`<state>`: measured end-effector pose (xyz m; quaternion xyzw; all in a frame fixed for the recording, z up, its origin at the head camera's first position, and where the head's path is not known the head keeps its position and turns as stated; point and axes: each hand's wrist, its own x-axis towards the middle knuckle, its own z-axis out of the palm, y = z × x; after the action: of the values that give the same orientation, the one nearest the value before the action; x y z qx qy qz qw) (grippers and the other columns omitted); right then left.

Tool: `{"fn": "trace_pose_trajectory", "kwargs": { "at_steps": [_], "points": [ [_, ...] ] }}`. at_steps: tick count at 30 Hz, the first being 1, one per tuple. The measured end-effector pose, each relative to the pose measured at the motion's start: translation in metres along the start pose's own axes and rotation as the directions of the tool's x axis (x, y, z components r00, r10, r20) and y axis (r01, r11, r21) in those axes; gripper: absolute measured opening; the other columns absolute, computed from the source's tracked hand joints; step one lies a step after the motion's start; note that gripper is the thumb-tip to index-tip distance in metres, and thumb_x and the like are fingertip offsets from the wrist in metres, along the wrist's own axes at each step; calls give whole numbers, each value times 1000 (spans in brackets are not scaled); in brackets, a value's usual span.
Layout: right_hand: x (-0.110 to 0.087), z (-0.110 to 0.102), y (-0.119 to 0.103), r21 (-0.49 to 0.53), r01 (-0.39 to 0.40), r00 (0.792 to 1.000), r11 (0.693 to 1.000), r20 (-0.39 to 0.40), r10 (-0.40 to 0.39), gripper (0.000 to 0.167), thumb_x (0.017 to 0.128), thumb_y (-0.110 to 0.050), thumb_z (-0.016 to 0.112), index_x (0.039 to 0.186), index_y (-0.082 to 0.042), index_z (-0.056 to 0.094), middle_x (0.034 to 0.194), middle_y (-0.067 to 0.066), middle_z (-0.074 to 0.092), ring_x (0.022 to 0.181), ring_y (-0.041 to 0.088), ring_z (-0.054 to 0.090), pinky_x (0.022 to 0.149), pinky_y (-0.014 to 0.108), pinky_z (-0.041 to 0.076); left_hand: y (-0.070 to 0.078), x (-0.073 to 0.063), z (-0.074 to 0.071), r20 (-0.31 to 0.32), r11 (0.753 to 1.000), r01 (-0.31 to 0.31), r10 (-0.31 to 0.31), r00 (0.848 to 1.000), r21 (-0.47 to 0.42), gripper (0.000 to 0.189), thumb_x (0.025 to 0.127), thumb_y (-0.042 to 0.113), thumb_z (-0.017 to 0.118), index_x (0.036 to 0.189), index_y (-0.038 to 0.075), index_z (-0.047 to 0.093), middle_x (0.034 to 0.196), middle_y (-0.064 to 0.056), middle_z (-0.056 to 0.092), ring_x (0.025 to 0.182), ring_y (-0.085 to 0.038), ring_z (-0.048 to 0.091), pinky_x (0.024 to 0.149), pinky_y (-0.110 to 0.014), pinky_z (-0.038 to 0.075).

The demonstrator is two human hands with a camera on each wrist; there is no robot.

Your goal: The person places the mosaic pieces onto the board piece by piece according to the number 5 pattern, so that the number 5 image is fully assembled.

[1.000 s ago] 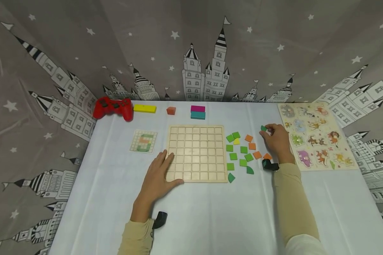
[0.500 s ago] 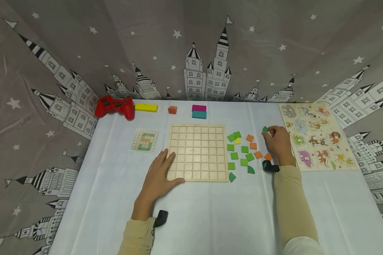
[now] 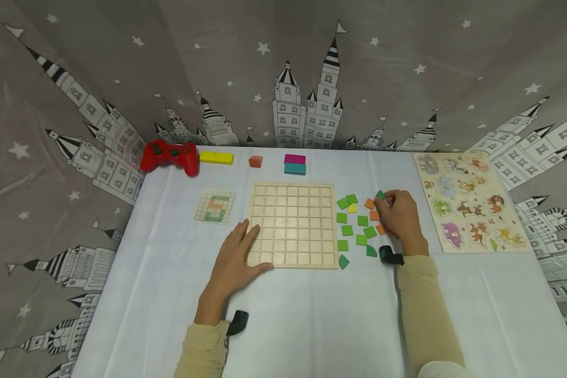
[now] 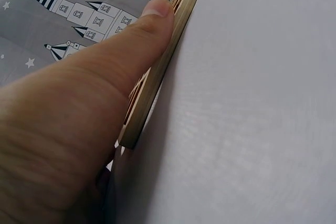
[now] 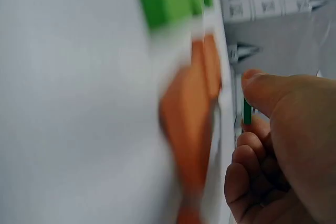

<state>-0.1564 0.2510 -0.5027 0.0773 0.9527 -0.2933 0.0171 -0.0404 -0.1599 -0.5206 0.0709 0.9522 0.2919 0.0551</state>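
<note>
My left hand (image 3: 233, 262) rests on the near left corner of a wooden grid board (image 3: 293, 221), its fingers straight along the left edge. In the left wrist view the thumb (image 4: 149, 30) lies over the board's front edge. My right hand (image 3: 400, 214) pinches a dark green quarter-round tile (image 3: 380, 194) between thumb and fingers, and the right wrist view shows this tile (image 5: 247, 113) edge-on. Under and beside that hand lie orange square tiles (image 3: 374, 215), partly hidden. Light green square tiles (image 3: 362, 221), a yellow tile (image 3: 352, 208) and two dark green quarter-round tiles (image 3: 343, 261) lie between board and hand.
A small patterned grid card (image 3: 214, 206) lies left of the board. Along the back are a red game controller (image 3: 170, 156), a yellow block (image 3: 216, 157), an orange block (image 3: 255, 161), and magenta and teal blocks (image 3: 295, 169). An animal puzzle board (image 3: 463, 244) lies at the right.
My right hand has moved left with the green tile, away from the animal puzzle and over the orange tiles. The left hand stays on the board.
</note>
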Motion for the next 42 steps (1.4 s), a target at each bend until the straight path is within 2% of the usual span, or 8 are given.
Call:
{"fn": "trace_pose_trajectory", "kwargs": {
  "at_steps": [6, 10, 16, 23, 29, 35, 42],
  "points": [
    [-16, 17, -41, 33, 83, 996, 996, -27, -82, 47, 102, -33, 62, 127, 7, 60, 113, 21, 58, 98, 33, 57, 89, 49, 51, 1, 0, 0, -7, 1000, -6, 6, 1000, -1, 103, 75, 54, 86, 159, 18, 37, 170, -13, 23, 158, -36, 18, 125, -61, 23],
    [-27, 31, -70, 43, 149, 989, 988, -11, -149, 44, 101, -33, 64, 124, 4, 62, 110, 19, 59, 95, 31, 56, 84, 45, 50, 2, 0, 0, -4, 1000, -3, 3, 1000, -5, 103, 75, 54, 86, 159, 18, 38, 170, -12, 23, 158, -36, 18, 125, -60, 23],
    [-42, 60, -111, 95, 253, 966, 963, 28, -257, 39, 101, -35, 63, 120, -1, 63, 104, 13, 57, 89, 25, 52, 79, 39, 48, 0, 0, -1, -3, 1000, 7, -7, 1000, 2, 103, 75, 55, 86, 159, 18, 38, 170, -12, 22, 158, -35, 17, 125, -60, 22],
    [-47, 94, -149, 40, 356, 934, 934, -5, -356, 34, 100, -33, 65, 115, -3, 63, 104, 11, 59, 93, 24, 57, 82, 38, 54, 1, 0, 0, 2, 1000, 5, -5, 1000, 14, 101, 76, 57, 84, 158, 18, 40, 171, -12, 21, 158, -36, 18, 124, -61, 24],
    [-42, 111, -167, 34, 337, 942, 941, -3, -337, 38, 100, -34, 65, 116, 0, 65, 106, 14, 61, 97, 26, 61, 85, 38, 56, 2, 1, 0, 5, 1000, 2, -2, 1000, 16, 100, 76, 58, 83, 157, 18, 40, 171, -11, 22, 158, -35, 18, 125, -60, 24],
    [-36, 122, -174, 23, 322, 947, 947, 17, -322, 37, 101, -34, 62, 115, 0, 65, 111, 14, 62, 104, 27, 62, 91, 38, 57, 2, 1, -1, 14, 1000, 12, -12, 1000, 17, 99, 77, 58, 83, 158, 19, 40, 171, -10, 20, 158, -35, 17, 125, -59, 23],
    [-32, 132, -173, -18, 327, 945, 945, 19, -327, 35, 100, -37, 64, 110, -4, 65, 108, 11, 62, 99, 25, 62, 85, 37, 56, 3, 0, 0, 7, 1000, 0, 0, 1000, 17, 98, 77, 58, 83, 156, 17, 43, 171, -12, 21, 158, -36, 18, 124, -60, 24]
  ]
}}
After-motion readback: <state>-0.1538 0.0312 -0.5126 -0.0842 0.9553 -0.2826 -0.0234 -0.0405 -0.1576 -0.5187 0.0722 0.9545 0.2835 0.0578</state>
